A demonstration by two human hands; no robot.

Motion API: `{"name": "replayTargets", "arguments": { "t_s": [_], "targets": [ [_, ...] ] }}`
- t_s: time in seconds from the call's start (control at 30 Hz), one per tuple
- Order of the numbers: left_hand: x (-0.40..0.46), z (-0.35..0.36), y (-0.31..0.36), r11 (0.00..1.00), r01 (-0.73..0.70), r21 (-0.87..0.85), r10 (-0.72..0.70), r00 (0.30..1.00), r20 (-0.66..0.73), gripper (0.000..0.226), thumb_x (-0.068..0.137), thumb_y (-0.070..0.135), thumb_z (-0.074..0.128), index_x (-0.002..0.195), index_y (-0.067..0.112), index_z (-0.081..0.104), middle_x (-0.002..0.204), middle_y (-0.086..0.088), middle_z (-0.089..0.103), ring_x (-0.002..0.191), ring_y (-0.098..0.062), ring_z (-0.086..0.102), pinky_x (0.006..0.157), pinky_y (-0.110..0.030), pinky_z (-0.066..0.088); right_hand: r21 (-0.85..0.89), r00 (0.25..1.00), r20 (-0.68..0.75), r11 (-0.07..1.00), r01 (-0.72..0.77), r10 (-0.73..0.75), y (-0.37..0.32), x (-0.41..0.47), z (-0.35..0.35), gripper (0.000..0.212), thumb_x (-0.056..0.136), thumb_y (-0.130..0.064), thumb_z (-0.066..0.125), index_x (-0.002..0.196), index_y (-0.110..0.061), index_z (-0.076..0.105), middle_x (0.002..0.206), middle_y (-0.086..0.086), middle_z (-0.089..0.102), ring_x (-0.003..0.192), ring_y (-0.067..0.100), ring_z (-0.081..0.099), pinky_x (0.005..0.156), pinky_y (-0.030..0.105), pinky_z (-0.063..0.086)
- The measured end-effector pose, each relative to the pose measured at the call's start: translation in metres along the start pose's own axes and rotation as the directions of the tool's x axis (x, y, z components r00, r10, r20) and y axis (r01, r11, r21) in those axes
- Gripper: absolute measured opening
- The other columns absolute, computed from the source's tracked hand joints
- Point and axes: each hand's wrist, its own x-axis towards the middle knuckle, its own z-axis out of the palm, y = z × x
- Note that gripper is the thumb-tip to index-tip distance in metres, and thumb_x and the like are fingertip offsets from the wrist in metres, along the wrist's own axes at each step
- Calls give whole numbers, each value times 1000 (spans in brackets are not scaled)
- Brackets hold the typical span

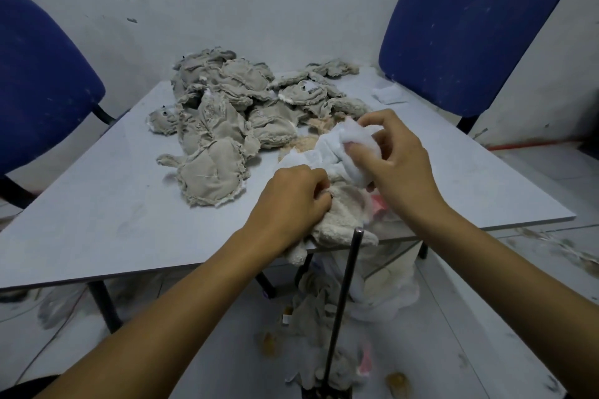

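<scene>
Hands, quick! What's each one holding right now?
Left hand: closed, gripping the cream plush toy at the table edge.
Right hand: closed, pinching a white fluffy wad.

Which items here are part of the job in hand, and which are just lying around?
In hand: left hand grips cream plush skin; right hand pinches white wad.
Lying about: grey skin pile, white scrap, black rod, blue chairs, floor scraps.
</scene>
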Motion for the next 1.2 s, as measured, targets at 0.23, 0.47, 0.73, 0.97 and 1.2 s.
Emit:
{"name": "replayTargets", "arguments": {
  "t_s": [0.23, 0.47, 0.73, 0.97, 1.2],
  "targets": [
    [0, -7, -5, 902, 278, -329, -230, 957, 178, 6, 78, 30, 68, 75, 29, 73, 71, 7, 70, 73, -9, 63, 55, -16, 43, -174, 994, 86, 982, 78, -64, 9, -31, 24, 16, 79, -17, 79, 88, -17, 65, 84, -4, 64, 78, 9, 56, 66, 21, 42],
    [-2, -7, -11, 535, 457, -710, -393, 879, 270, 18, 77, 6, 77, 72, 23, 78, 69, 2, 72, 65, -9, 65, 64, -26, 51, -320, 948, 202, 898, 303, -248, 28, -47, 17, 17, 88, -19, 75, 99, -7, 76, 91, 5, 60, 78, 13, 54, 69, 10, 37],
    [-8, -7, -6, 411, 370, -833, -375, 902, 216, 19, 80, -6, 74, 75, 13, 75, 67, -3, 69, 61, -9, 62, 58, -20, 51, -392, 899, 348, 830, 396, -265, 23, -53, 11, 16, 92, -31, 67, 93, -16, 71, 105, 2, 56, 87, 20, 53, 60, 42, 50],
    [-8, -10, 0, 478, 340, -810, -326, 925, 195, 20, 81, -1, 76, 75, 19, 75, 63, 2, 67, 59, -6, 60, 52, -17, 46, -378, 977, 164, 906, 191, -137, 19, -45, 22, 13, 86, -24, 71, 96, -16, 70, 89, -2, 54, 76, 18, 56, 61, 41, 49],
    [-7, -8, -4, 518, 376, -768, -396, 902, 174, 12, 80, 0, 77, 79, 12, 74, 65, 0, 68, 61, -9, 63, 57, -21, 50, -335, 953, 173, 895, 296, -250, 28, -46, 21, 17, 89, -24, 72, 103, -17, 76, 87, 1, 54, 68, 15, 52, 53, 38, 47]
  ]
}}
